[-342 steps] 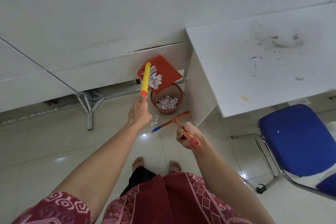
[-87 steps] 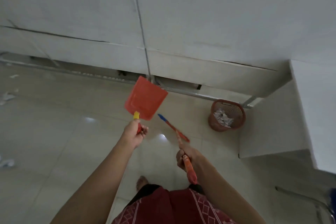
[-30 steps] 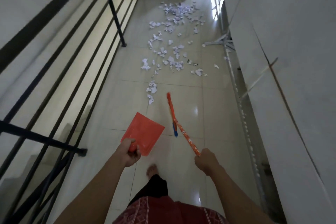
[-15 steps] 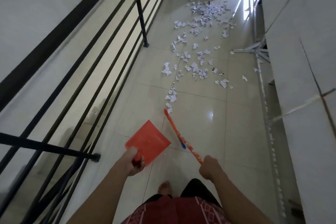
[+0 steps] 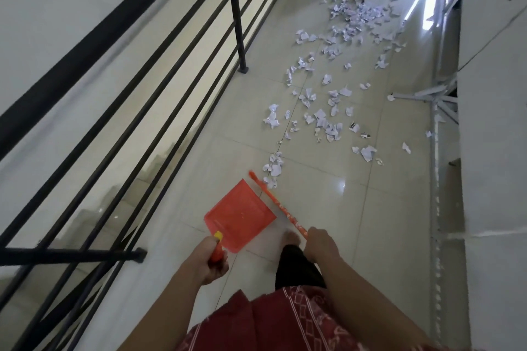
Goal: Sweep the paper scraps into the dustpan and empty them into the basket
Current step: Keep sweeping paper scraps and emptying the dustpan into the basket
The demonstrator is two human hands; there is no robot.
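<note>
Head view. A few seconds ago the dustpan was over the basket and then came away empty. Since then the person has turned and walked along the black railing, and in the last second the scattered paper has come much nearer.

Now the left hand is closed around the orange and yellow handle of the red dustpan. The pan is held above the floor, near the railing, and nothing lies in it. The right hand grips the orange broom stick, on the side of the dustpan away from the railing. The far end of the stick points at the nearest small clump of scraps. It is close to the clump, but I cannot tell if it touches. The brush part is possibly hidden behind the pan; the view does not show it clearly.

The paper scraps lie in a long trail on the tiled floor, beside the railing and going on past its upright post. The basket is not in view.

My judgement is that one load is already emptied and a new round of sweeping is about to begin, with most of the paper not yet collected.

About writing: I can read none. Some scraps carry dark print and the stick has a pale pattern, but both are too small to read.
</note>
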